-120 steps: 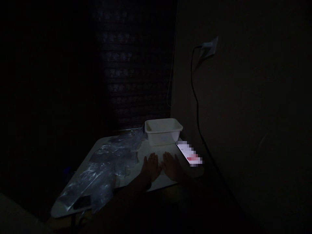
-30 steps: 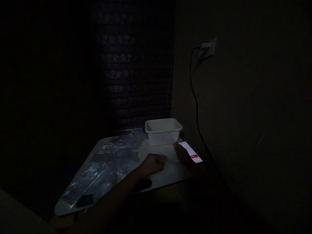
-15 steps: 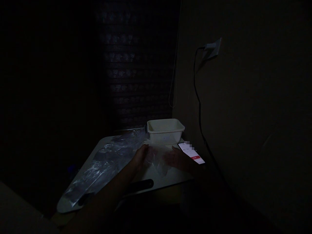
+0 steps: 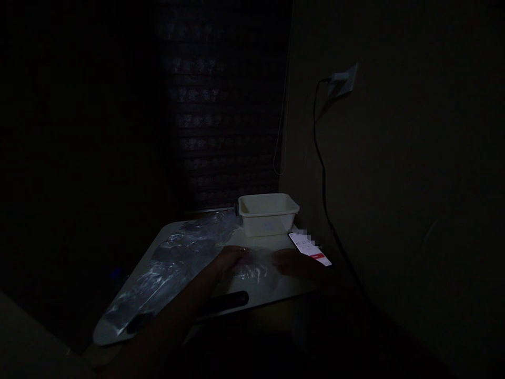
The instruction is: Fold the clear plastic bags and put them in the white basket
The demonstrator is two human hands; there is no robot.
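A clear plastic bag (image 4: 254,266) lies on the white board (image 4: 276,288), between my two hands. My left hand (image 4: 231,259) is at its left side, fingers bent over the plastic; darkness hides how they close. At the bag's right edge is my right hand (image 4: 288,260), its fingers pointing left, dim and blurred. More crumpled clear plastic (image 4: 177,258) covers the board's left part, beside my left forearm.
An off-white tub (image 4: 268,221) stands at the board's back. A lit phone (image 4: 311,250) lies right of it. A black cable (image 4: 323,179) hangs from the wall socket (image 4: 345,81). The board has a dark handle slot (image 4: 229,301) in front.
Both hands have come down lower over the board, fingers turned downward. The clear bag between them looks flatter and lower than before.
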